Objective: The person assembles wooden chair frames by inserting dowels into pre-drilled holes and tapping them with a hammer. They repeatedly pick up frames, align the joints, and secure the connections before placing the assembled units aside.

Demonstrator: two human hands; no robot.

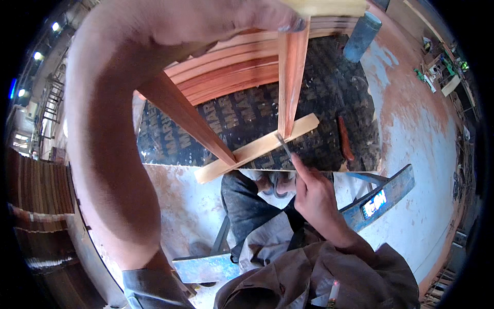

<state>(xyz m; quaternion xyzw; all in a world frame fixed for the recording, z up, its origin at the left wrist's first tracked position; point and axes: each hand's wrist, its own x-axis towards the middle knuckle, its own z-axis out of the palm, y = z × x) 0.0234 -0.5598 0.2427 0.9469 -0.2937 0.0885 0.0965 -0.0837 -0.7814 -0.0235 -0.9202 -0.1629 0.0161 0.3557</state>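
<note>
Hands: left hand (267,13) clamped on the wooden frame (292,77), right hand (314,193) pinching a pencil (283,145).

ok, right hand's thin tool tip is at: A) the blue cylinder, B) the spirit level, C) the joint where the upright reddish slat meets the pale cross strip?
C: the right hand holds a thin tool whose tip sits where the reddish slat meets the pale cross strip.

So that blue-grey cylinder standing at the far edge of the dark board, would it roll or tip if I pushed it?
The blue-grey cylinder stands upright and looks tall for its base, so a push near the top would probably tip it. Once down, its round body would likely roll. Its weight cannot be told.
</note>
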